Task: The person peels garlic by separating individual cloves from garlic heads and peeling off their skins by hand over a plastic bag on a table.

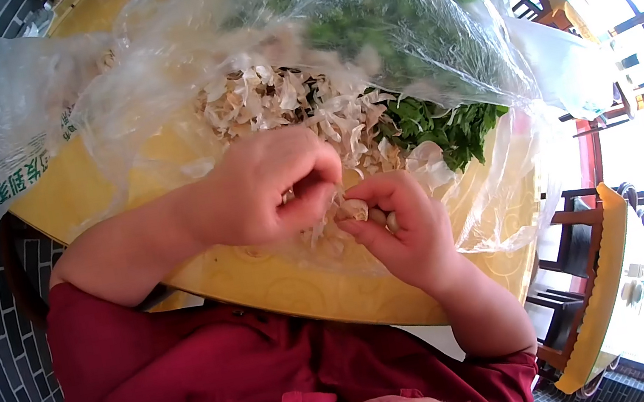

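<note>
A: Which step is judged to be in hand?
B: Peeling, by the look of it. A garlic clove (354, 211) is pinched between thumb and forefinger of the right hand (399, 222), in front of the body and over the near side of the bench (276, 280). More pale cloves (390, 222) are cupped behind it, under the curled fingers.

A: And the left hand (276, 183)?
B: Curled, back upward, its fingertips brought just beside the clove. Whether a shred of skin is pinched there cannot be told. Something small and pale is glimpsed inside the curl; it cannot be identified.

A: Surroundings noted?
B: Loose papery skins (261, 100) are heaped just beyond the hands. Leafy greens (447, 127) are spread to the right of the heap, partly covered by a clear plastic sheet (396, 33). A bag with green print (19, 168) is seen at the left edge of the bench.

A: What is called for by the next move?
B: A steady pinch on the clove, it is judged, with any loose edge of skin caught by the left fingertips and drawn away. The cupped cloves would need to be kept from slipping out while this is done. Stripped skin would best be dropped on the heap, clear of the greens.
</note>
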